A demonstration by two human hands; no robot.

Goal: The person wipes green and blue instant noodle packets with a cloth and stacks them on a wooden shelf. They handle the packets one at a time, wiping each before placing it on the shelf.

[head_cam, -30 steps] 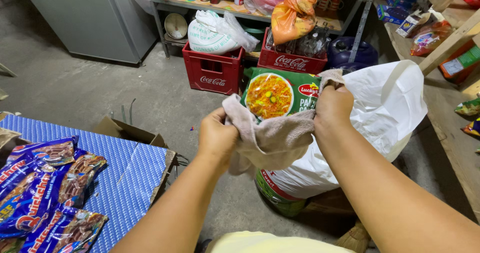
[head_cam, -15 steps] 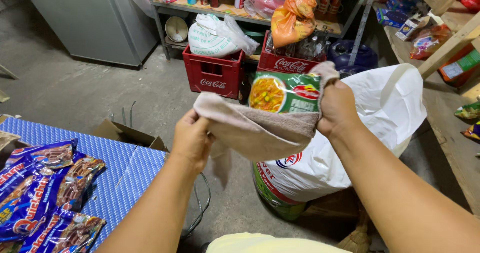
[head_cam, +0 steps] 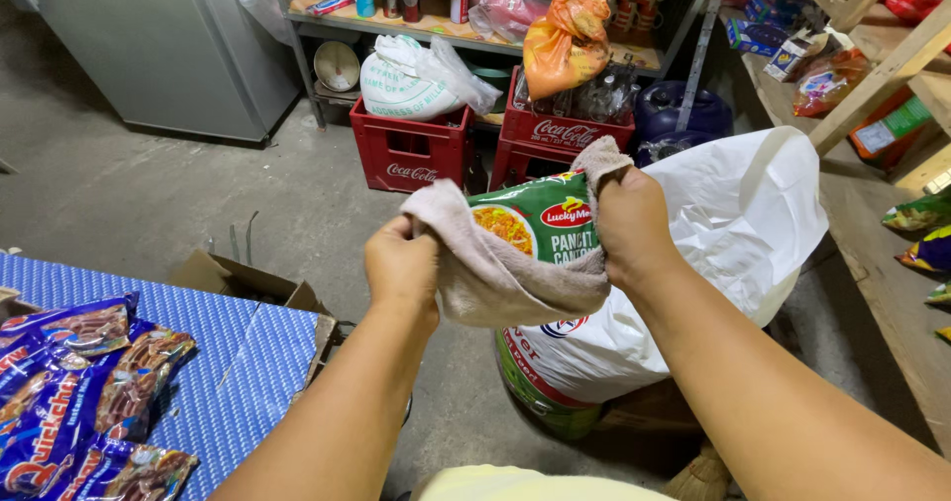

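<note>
Snack packets (head_cam: 69,392) lie far left on the blue-checked table (head_cam: 248,362); left hand (head_cam: 401,268) is fisted on one corner of the beige cloth (head_cam: 495,273); cloth sags between both hands, long axis left to right, each hand at one end, neither nearer; fabric worn, soft, greyish-tan; right hand (head_cam: 634,228) is clenched on the other corner, slightly higher; white sack (head_cam: 733,233) sits behind.
</note>
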